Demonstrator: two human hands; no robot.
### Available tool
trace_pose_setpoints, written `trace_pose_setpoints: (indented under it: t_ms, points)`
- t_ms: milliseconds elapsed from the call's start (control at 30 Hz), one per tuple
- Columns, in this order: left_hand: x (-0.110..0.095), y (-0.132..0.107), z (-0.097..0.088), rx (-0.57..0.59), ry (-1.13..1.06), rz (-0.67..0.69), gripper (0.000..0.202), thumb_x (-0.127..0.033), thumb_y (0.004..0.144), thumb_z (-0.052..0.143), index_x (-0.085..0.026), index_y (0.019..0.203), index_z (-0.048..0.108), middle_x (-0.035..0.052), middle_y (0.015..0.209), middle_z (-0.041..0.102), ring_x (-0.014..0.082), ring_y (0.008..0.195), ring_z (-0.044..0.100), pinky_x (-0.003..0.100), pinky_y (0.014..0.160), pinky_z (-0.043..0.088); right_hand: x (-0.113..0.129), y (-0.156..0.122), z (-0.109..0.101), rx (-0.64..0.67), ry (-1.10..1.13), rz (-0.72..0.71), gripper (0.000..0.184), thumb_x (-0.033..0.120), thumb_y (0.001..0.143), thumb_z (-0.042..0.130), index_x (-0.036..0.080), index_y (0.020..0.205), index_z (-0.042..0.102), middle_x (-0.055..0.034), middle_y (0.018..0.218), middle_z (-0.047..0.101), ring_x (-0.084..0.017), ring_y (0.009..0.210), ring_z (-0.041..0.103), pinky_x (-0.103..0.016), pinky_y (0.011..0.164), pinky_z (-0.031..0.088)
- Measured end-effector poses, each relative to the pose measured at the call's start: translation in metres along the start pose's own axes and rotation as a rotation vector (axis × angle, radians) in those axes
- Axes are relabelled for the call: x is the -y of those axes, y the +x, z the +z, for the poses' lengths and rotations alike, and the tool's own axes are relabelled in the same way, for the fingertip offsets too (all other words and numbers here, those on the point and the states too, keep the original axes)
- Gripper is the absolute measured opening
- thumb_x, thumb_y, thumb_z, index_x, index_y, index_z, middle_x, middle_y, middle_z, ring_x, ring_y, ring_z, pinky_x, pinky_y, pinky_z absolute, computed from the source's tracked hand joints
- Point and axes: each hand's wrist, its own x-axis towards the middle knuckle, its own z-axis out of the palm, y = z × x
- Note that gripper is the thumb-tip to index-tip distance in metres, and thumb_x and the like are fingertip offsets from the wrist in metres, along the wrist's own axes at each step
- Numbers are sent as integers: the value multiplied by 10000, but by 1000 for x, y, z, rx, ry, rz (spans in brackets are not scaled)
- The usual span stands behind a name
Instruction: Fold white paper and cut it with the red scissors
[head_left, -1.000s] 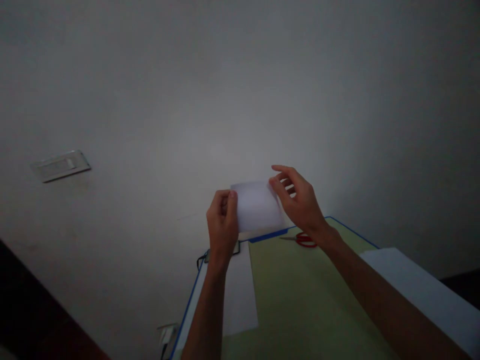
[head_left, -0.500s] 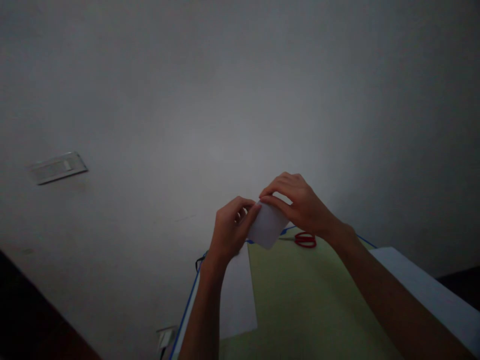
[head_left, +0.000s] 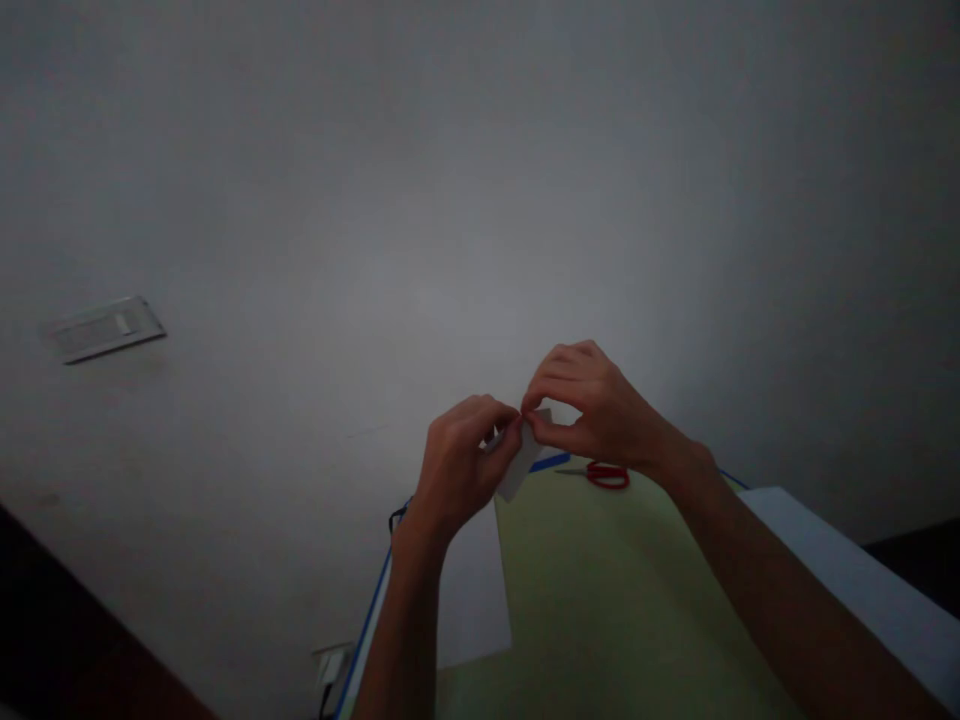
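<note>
A small piece of white paper [head_left: 519,474] is held up above the far end of the table, tilted so that only a narrow part of it shows. My left hand [head_left: 466,458] pinches its upper edge between thumb and fingers. Close against those fingertips, my right hand [head_left: 581,405] pinches the same edge with thumb and forefinger. Both hands partly cover the paper. Below and to the right of it, scissors [head_left: 607,475] with red handles lie on the green tabletop [head_left: 592,580].
A white sheet [head_left: 472,600] lies under my left forearm, and another white sheet [head_left: 832,570] is at the right edge. Something flat and blue [head_left: 550,462] lies beside the scissors. The wall [head_left: 450,200] rises behind the table, with a switch plate [head_left: 105,328] at left.
The paper has turned and shows narrower than before, uncovering the flat blue thing behind it. My right fingertips have come down slightly to meet the left ones.
</note>
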Motion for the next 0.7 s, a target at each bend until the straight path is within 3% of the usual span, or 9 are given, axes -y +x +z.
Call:
trace_pose_setpoints:
  t_ms: [233,367,467,533,700]
  points:
    - [-3,-1,-11,97,-5,-8,138,-173,915,636,-190,781,667,-19,701,635,113,631,550,246,608,391,-19,-9,-10,-16,29,-7,108,131,806,673,237,788,658,15,793,725,-211,848,639,-387,826,394]
    - [3,-4,-14,19,-64,-76,137,-156,891,652,-193,762,675,-27,668,610,105,607,537,234,580,390,-35,-18,-15,-126,32,90,97,135,794,687,228,775,670,-11,794,722,-225,817,638,-403,823,441]
    - [5,-4,-14,-18,-114,-124,140,-202,904,651,-202,771,693,-18,666,623,113,599,543,235,560,399,-28,-16,-13,-110,210,125,56,216,865,709,242,914,717,-26,917,752,-224,897,663,-395,852,487]
    - [6,-4,-12,-8,-125,-135,146,-223,913,649,-204,777,699,-11,676,641,118,607,555,238,565,409,-19,-12,-7,-57,329,126,136,296,904,722,252,1032,721,-33,1008,755,-217,956,673,-384,875,502]
    - [10,-3,-7,29,-136,-174,132,-239,924,636,-206,820,710,6,733,694,134,658,601,240,585,436,-7,-3,11,3,329,98,160,338,988,638,221,907,712,-21,872,726,-185,835,653,-345,782,475]
